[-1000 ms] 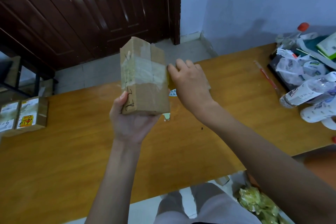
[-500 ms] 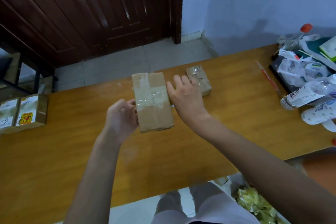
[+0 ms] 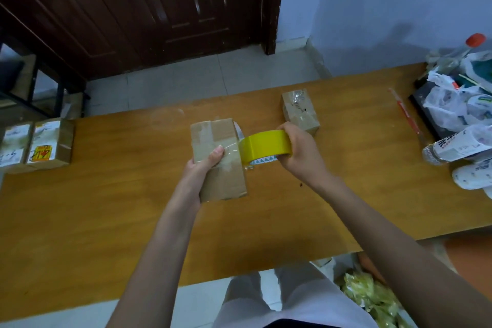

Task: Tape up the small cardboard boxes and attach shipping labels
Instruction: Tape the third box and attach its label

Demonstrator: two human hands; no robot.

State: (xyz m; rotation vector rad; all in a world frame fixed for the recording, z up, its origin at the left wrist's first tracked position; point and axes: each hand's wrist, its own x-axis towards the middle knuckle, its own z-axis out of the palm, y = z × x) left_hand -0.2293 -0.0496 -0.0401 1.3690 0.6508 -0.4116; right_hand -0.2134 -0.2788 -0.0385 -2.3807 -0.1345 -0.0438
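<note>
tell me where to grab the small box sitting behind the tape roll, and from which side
Take the small box across its two long side faces, coming down from above. It lies flat on the table with its top free; the right hand and tape roll crowd its near end, so come in from its far end.

An orange-brown wooden table (image 3: 106,221) carries three taped boxes (two labelled (image 3: 37,148), one smaller (image 3: 300,112)) and bottles (image 3: 458,146).
</note>
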